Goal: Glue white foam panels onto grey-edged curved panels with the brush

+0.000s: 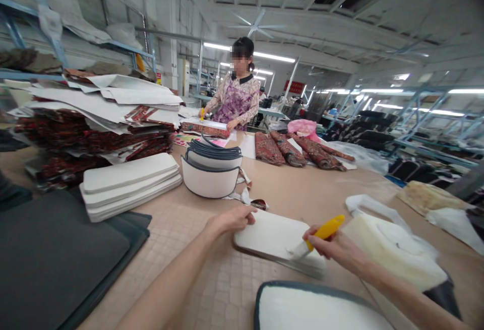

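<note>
A stack of white, round-cornered panels (270, 232) lies in front of me on the table. My left hand (238, 219) is at the stack's far left corner, fingers curled and closed on the top panel's edge. In my right hand (333, 247) is a brush (327, 232) with a yellow handle, held in closed fingers. Its pale bristle end touches the top panel near the right end. Closer to me lies a larger white panel with a dark border (313, 310), cut off by the bottom of the view.
White pads (130, 174), curved dark-edged white pieces (212, 174) and dark sheets (64, 254) lie left. Behind them rises a patterned fabric pile (102, 133). A yellowish block-like container (393, 244) stands right. Across the table (317, 189), a person (238, 88) works beside folded patterned bundles (289, 148).
</note>
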A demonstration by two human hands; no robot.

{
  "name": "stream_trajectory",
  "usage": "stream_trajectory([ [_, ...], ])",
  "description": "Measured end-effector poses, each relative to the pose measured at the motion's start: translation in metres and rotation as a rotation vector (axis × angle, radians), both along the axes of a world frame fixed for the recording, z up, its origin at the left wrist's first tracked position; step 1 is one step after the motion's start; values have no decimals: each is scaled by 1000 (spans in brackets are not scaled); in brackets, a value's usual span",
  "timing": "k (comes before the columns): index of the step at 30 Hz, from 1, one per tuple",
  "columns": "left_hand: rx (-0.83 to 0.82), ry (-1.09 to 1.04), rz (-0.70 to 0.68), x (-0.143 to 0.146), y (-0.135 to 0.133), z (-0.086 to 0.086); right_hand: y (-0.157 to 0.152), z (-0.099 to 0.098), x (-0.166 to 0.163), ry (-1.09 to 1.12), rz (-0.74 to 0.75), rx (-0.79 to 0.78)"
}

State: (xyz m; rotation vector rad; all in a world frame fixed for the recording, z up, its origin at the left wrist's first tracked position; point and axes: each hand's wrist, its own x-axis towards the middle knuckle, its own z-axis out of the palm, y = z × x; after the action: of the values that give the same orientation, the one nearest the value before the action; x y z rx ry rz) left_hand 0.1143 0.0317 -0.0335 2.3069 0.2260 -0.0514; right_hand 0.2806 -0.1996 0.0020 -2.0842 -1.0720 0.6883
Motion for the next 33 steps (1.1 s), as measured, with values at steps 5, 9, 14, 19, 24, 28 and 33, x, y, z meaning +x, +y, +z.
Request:
stream_trajectory([
  [5,173,39,-54,-22,-19,18,-56,10,44,-216,-113,-27],
  [9,293,-42,-95,-34,-26,15,-61,30,41,-290,-232,119],
  [14,280,-59,-90,-45,-18,10,-26,32,7,-7,-43,207],
  [19,222,-53,-32,-53,-10,9,2,4,0,241,58,129],
  [24,153,-136,21,-50,2,-1,2,-18,9,-131,258,31],
  [28,93,-228,86,-42,7,-12,0,-37,22,-455,306,-125],
  [33,-68,-356,139,-22,10,-10,-1,-55,47,-699,211,-88],
])
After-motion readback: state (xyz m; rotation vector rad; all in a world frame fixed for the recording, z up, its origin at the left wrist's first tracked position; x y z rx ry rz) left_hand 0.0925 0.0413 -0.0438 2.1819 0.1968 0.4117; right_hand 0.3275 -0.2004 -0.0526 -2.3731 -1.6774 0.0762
